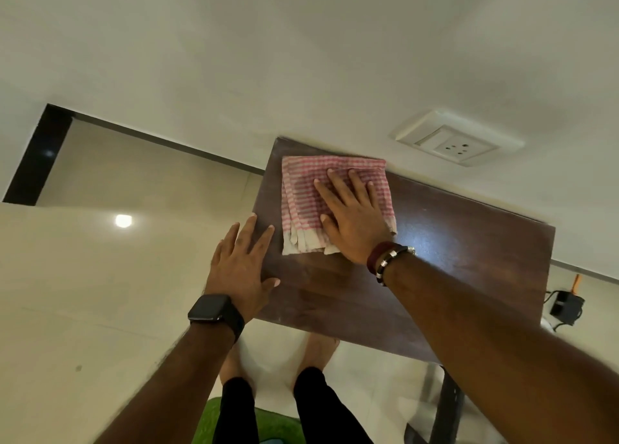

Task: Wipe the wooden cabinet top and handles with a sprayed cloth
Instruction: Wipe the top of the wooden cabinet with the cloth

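head | cloth (315, 202) folded, far-left on cabinet top (452, 242) | right hand (351, 219) flat, grip released, pressing it | left hand (243, 266) spread, at left edge | soft, light; likely bunches, so press with palm

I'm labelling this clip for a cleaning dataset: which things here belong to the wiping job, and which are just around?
In the job:
- checked cloth
- wooden cabinet top
- right hand, flat on the cloth
- left hand, at the cabinet's edge

Just around:
- wall socket
- black device with cable
- green mat
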